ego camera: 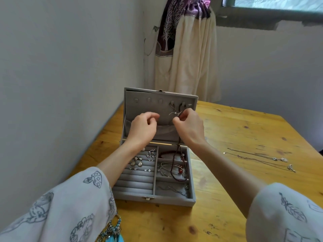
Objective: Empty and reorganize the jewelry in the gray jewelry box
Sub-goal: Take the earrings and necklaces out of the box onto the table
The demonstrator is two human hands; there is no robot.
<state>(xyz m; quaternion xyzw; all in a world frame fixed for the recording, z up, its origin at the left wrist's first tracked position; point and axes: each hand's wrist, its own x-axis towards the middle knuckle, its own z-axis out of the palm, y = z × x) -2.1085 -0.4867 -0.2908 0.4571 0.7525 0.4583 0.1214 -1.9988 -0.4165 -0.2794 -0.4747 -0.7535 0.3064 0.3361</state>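
The gray jewelry box (pixel 192 198) stands open on the wooden table, its lid (pixel 139 109) upright with a row of hooks. My right hand (pixel 189 127) pinches the silver clasp end of a dark red bead necklace (pixel 179 154) near the lid's right hooks; the strand hangs down into the right compartments. My left hand (pixel 144 127) hovers in front of the lid, fingers loosely curled, holding nothing that I can see. Earrings (pixel 138 161) sit in the ring rolls on the left. A silver bangle (pixel 166 169) and chains lie in the right compartments.
Two thin silver necklaces (pixel 262 158) lie stretched on the table (pixel 244 130) to the right of the box. A wall runs close along the left. A turquoise feather pendant (pixel 113 231) hangs near my left sleeve. Curtains hang behind the table.
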